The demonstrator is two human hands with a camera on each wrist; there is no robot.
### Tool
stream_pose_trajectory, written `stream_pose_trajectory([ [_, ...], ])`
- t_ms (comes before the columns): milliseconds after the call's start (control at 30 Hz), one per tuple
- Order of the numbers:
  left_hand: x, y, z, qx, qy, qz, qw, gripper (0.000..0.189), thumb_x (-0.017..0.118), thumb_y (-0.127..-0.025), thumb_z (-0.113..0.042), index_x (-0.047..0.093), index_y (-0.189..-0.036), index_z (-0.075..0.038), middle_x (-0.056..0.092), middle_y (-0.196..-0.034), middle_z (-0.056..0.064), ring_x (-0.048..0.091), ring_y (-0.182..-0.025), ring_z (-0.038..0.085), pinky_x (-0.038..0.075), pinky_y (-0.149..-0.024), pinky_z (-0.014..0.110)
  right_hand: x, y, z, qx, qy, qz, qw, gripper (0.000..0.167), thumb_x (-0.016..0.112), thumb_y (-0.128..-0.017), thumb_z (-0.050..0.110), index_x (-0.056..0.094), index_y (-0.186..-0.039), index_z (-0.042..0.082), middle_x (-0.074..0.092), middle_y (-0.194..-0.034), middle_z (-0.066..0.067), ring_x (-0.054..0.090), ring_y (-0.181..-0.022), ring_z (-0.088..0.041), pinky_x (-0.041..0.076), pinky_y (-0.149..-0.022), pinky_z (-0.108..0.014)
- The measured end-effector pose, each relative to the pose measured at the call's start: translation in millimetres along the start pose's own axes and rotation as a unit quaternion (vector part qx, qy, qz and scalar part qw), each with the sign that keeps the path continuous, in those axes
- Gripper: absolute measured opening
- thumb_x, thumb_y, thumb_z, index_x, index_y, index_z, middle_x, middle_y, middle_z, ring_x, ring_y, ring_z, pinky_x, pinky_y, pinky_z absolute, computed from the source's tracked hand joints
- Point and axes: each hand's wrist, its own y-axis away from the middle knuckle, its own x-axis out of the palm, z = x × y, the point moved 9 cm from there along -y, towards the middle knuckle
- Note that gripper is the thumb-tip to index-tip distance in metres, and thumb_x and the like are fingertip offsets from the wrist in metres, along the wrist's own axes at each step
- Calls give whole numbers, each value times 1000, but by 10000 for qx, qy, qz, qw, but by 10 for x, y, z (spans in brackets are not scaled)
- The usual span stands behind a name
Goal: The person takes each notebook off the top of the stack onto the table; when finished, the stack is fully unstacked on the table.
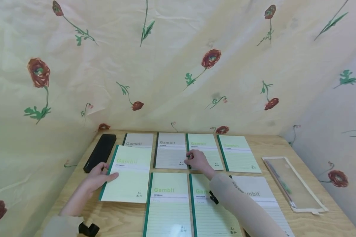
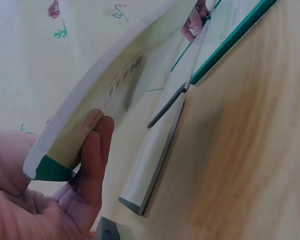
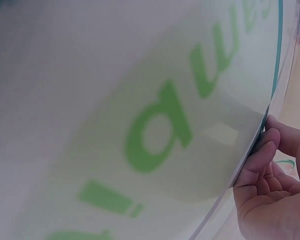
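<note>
My left hand (image 1: 98, 177) grips the green-spined side of a pale green notebook (image 1: 130, 179), thumb on the cover and fingers underneath. This notebook is raised off the table and covers part of a grey notebook (image 1: 138, 139) behind it; its barcoded back shows in the left wrist view. In the back row, my right hand (image 1: 199, 162) has curled fingers at the spine of another green notebook (image 1: 207, 148), beside a grey notebook (image 1: 170, 153). Thumb and finger appear to pinch that spine in the right wrist view. My right forearm passes over a front-row green notebook (image 1: 199, 210).
Another green notebook (image 1: 240, 154) ends the back row. In front lie a green notebook (image 1: 169, 204) and a grey notebook (image 1: 262, 192), partly under my sleeve. A black case (image 1: 100, 153) is at the left; a clear zip pouch with pens (image 1: 296, 184) is at the right.
</note>
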Motion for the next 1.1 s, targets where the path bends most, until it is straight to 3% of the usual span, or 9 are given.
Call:
stream_pose_trajectory([
  [333,85,360,271,-320,90,200,9992,53,71,-93,-14,33,-125,4,62,-89,14,59,-80,25,44,-71,36,-32,-6,-4,0,14,-20,10000,26,76,-89,11,67,-111,0,60,-77,-5,53,-66,-18,43,-59,-28],
  [567,82,477,436,-686,-608,-8,9958,62,81,-85,-27,43,-123,2,67,-90,7,57,-83,22,39,-73,36,-6,-7,-16,-11,22,-8,10000,28,76,-89,11,67,-113,0,60,-78,-5,54,-67,-17,44,-60,-28],
  [700,111,509,491,-889,-581,129,9943,61,82,-84,-27,42,-120,2,65,-89,8,55,-86,24,38,-77,40,-8,-8,-19,-45,-10,-33,10000,28,76,-88,11,67,-112,0,60,-78,-5,54,-66,-18,44,-60,-28],
  [833,138,514,525,-990,-543,304,9931,62,81,-85,-27,39,-119,2,54,-92,13,49,-90,28,37,-80,44,-12,-12,-23,-28,-44,-49,10000,27,76,-88,11,67,-112,0,60,-77,-5,53,-66,-18,44,-59,-28],
  [1100,131,494,557,-845,-1193,281,9889,61,83,-83,-26,45,-116,7,51,-97,15,49,-92,29,41,-79,42,2,-17,-30,9,-22,-12,10000,27,76,-89,12,67,-112,0,60,-78,-5,54,-66,-17,44,-59,-28],
])
